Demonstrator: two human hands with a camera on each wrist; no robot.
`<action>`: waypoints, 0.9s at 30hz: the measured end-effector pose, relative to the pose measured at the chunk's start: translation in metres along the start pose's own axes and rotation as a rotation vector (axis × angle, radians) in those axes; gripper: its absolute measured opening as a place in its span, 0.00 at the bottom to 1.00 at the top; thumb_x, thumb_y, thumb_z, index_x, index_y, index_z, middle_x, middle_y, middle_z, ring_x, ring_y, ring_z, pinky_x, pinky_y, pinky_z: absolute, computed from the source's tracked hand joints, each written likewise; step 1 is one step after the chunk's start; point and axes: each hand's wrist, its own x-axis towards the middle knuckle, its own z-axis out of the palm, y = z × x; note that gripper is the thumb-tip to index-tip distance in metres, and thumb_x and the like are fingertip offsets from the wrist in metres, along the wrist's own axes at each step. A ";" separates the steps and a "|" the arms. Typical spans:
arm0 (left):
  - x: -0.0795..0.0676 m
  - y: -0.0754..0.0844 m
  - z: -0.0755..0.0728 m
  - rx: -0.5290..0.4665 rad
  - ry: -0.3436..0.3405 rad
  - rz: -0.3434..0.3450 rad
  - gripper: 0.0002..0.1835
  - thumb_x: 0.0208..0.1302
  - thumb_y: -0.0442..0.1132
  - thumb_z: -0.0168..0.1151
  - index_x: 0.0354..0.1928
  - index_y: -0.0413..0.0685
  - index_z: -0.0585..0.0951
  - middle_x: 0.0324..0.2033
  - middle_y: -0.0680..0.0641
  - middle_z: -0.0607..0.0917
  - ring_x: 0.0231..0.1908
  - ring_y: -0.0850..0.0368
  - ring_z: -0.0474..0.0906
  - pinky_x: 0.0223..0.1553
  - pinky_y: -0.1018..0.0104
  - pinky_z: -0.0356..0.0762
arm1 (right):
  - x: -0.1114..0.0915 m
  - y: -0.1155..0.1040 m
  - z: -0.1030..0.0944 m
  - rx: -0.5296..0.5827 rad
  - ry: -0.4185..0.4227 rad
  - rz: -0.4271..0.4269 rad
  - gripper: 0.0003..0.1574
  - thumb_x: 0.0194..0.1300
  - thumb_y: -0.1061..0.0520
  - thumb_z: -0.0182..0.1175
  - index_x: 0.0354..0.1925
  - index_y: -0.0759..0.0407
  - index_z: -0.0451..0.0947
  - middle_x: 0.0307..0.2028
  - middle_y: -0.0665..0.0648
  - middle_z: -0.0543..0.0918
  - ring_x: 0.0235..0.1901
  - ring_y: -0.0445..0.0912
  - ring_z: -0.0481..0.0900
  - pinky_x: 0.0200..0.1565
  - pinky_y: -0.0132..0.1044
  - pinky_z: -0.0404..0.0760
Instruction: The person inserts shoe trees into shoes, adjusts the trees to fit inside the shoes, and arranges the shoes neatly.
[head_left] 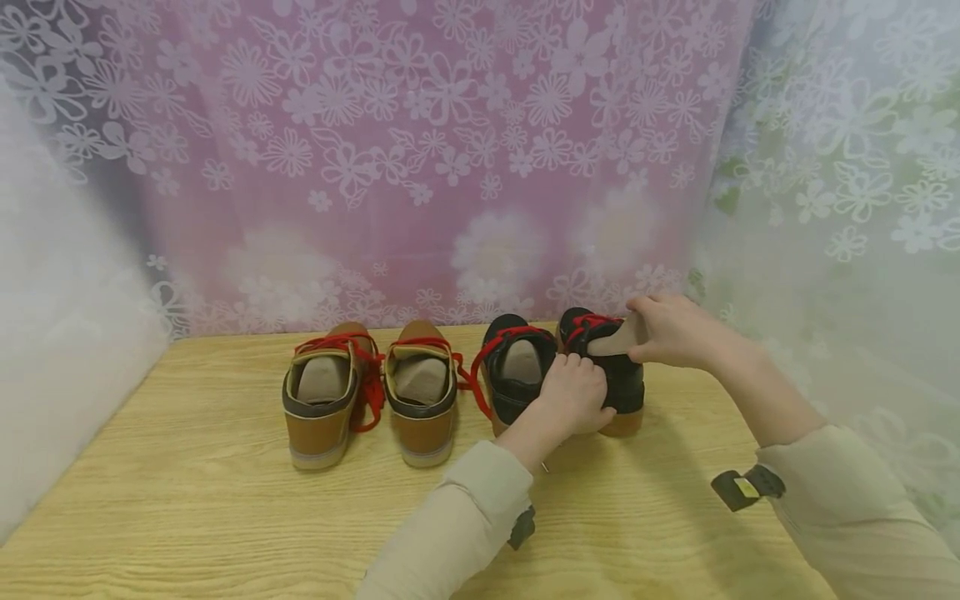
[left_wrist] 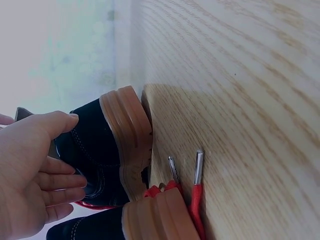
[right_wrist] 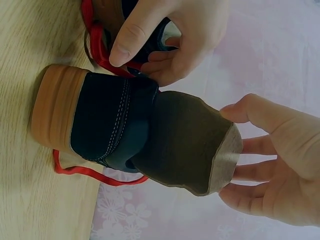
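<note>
My right hand (head_left: 678, 333) pinches the end of a brown cardboard-like shoe insert (right_wrist: 185, 142), thumb on one edge and fingers on the other. The insert's lower end is inside the collar of the right black shoe (head_left: 624, 387), which has a tan sole and red laces; that end is hidden. My left hand (head_left: 573, 392) holds this shoe at the side of its collar, fingers bent and thumb by the heel. Beside it stands the other black shoe (head_left: 510, 406), with a similar insert (head_left: 521, 364) inside.
To the left stand two brown shoes, one (head_left: 318, 429) and its mate (head_left: 427, 429), both red-laced with inserts inside. Metal-tipped red laces (left_wrist: 196, 205) lie on the wooden table (head_left: 210, 500). A pink flowered curtain (head_left: 420, 183) hangs behind, with pale flowered sheets (head_left: 847, 208) at the sides.
</note>
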 end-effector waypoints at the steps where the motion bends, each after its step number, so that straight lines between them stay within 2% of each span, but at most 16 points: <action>1: 0.000 0.000 0.000 0.003 0.000 0.000 0.30 0.60 0.67 0.47 0.50 0.53 0.77 0.44 0.54 0.76 0.48 0.58 0.69 0.50 0.63 0.64 | 0.001 0.000 0.000 0.000 -0.001 -0.001 0.38 0.51 0.54 0.65 0.55 0.74 0.67 0.48 0.71 0.74 0.46 0.65 0.73 0.47 0.56 0.71; 10: 0.000 0.000 0.000 0.008 -0.005 0.002 0.31 0.60 0.67 0.47 0.51 0.52 0.76 0.43 0.54 0.76 0.47 0.58 0.69 0.49 0.64 0.64 | 0.008 0.001 0.001 -0.004 -0.035 0.001 0.40 0.52 0.52 0.66 0.56 0.75 0.66 0.49 0.73 0.74 0.46 0.66 0.73 0.46 0.56 0.72; 19: 0.001 0.000 0.003 -0.005 -0.006 -0.003 0.31 0.60 0.67 0.48 0.52 0.52 0.76 0.43 0.54 0.76 0.47 0.58 0.69 0.49 0.64 0.64 | 0.016 0.002 0.000 -0.008 -0.042 -0.025 0.36 0.52 0.54 0.66 0.54 0.75 0.69 0.49 0.72 0.75 0.49 0.66 0.71 0.49 0.57 0.70; 27: 0.002 -0.001 0.003 -0.018 -0.002 -0.005 0.30 0.59 0.67 0.49 0.50 0.52 0.77 0.42 0.54 0.76 0.46 0.58 0.69 0.49 0.64 0.64 | 0.022 0.006 -0.002 0.025 -0.076 -0.023 0.35 0.52 0.53 0.67 0.52 0.72 0.70 0.46 0.69 0.77 0.46 0.63 0.74 0.46 0.55 0.72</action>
